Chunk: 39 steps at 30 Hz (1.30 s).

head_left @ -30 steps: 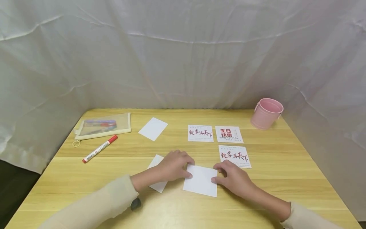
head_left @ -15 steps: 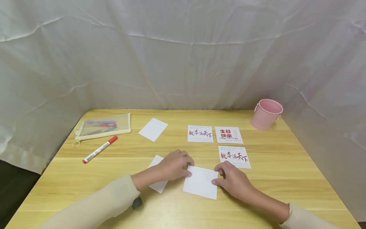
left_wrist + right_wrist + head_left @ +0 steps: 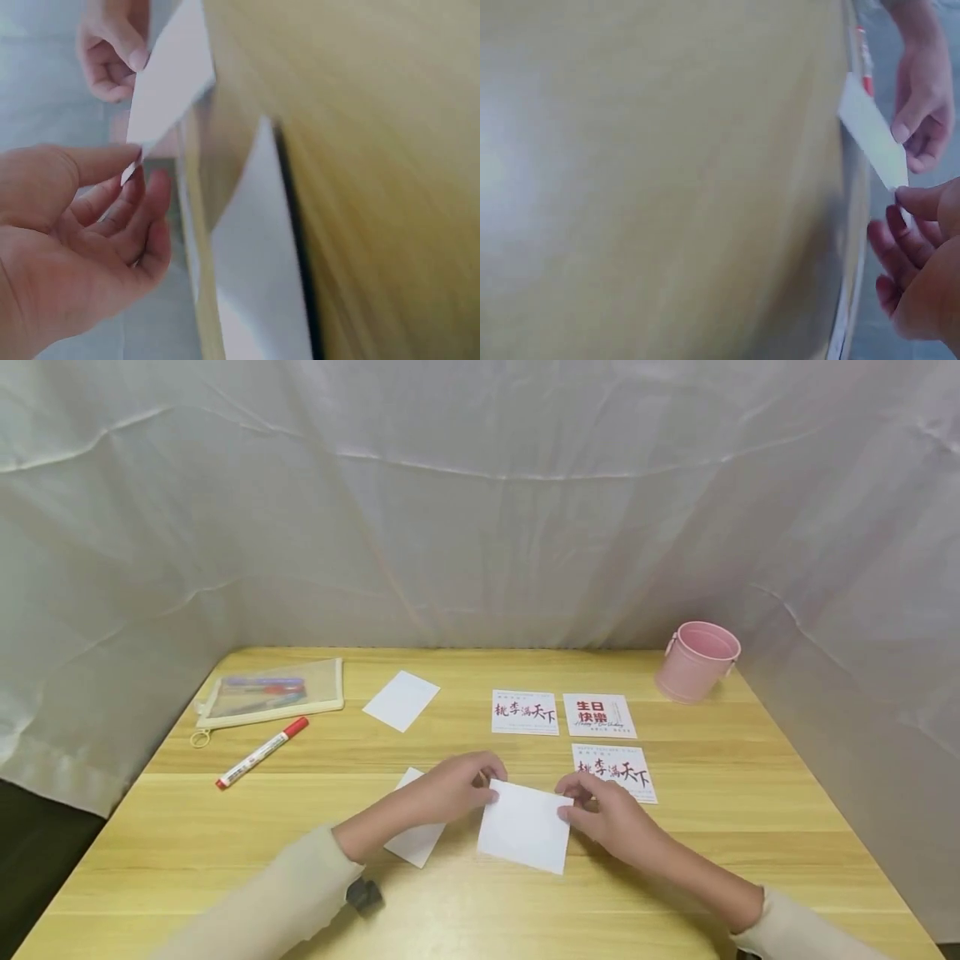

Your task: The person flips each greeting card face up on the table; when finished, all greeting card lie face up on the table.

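Creased, softly shining grey-white cloth (image 3: 480, 527) hangs around your table (image 3: 450, 918), a smooth yellow top with wood grain. At far left you have a see-through pouch (image 3: 322, 681) with a cream border, slim pens (image 3: 266, 682) showing inside, then a white-barrelled marker (image 3: 262, 753) with a red cap. Two blank white cards follow, lying flat: the back card (image 3: 402, 701) at a slant, the front card (image 3: 416, 843) partly hidden by your wrist. Your left hand (image 3: 450, 787) pinches one corner of the white paper square (image 3: 525, 827), fingers closed to its thickness. This square is plain, thin and tilted, its far edge raised above the table between your hands. Your right hand (image 3: 618, 818) pinches the opposite corner just as tightly. Beyond lie a calligraphy card (image 3: 525, 712), a birthday card (image 3: 599, 716) with blocky red characters, and a second calligraphy card (image 3: 622, 760). Furthest right stands a round pink bucket (image 3: 693, 675).
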### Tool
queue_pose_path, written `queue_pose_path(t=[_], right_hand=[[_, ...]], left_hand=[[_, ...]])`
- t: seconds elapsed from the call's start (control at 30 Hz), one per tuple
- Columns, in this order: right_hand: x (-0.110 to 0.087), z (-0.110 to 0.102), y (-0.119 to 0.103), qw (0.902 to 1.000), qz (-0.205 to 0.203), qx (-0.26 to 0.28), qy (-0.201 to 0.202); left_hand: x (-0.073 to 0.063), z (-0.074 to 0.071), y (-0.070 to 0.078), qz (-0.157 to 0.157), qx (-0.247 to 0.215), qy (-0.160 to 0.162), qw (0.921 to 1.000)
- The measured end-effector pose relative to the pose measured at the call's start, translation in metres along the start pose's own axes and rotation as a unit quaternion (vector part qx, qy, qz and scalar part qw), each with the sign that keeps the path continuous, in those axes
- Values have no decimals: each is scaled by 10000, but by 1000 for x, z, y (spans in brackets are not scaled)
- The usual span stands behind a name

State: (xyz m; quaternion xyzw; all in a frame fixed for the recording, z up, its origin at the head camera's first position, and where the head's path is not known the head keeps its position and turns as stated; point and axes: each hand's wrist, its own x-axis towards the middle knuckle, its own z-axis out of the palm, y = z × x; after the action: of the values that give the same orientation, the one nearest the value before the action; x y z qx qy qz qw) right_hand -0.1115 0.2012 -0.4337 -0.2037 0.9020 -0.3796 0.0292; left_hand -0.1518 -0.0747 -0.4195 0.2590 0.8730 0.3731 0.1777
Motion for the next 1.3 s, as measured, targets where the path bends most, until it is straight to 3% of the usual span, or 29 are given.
queue_pose_path(t=[0.07,0.2,0.37,0.57,0.67,0.83,1.0,1.13,1.3], right_hand=[[3,-5,-2,9993,-61,362,8],[11,-15,-9,9972,-231,714,45],[23,-30,-22,9918,-852,932,-213],[39,-43,-34,9821,-1557,952,-455],[43,-43,-36,9791,-1684,1000,-545],[43,-43,-36,9822,-1453,1069,-515],[45,-42,-35,9870,-644,1474,-67],[49,-41,-32,9808,-108,1841,632],[54,-42,-28,9682,95,2125,1315]], left_hand=[[-3,-4,1,35,-391,106,9992],[-6,-15,3,197,-643,483,9966],[-4,-33,1,294,-997,831,9911],[-2,-49,0,203,-1194,1013,9875],[-2,-51,-1,214,-1297,957,9867],[-2,-49,-4,308,-1612,1023,9811],[-2,-48,-6,307,-1838,1333,9734],[-1,-46,-7,521,-2152,1358,9657],[1,-42,-7,622,-2415,1492,9569]])
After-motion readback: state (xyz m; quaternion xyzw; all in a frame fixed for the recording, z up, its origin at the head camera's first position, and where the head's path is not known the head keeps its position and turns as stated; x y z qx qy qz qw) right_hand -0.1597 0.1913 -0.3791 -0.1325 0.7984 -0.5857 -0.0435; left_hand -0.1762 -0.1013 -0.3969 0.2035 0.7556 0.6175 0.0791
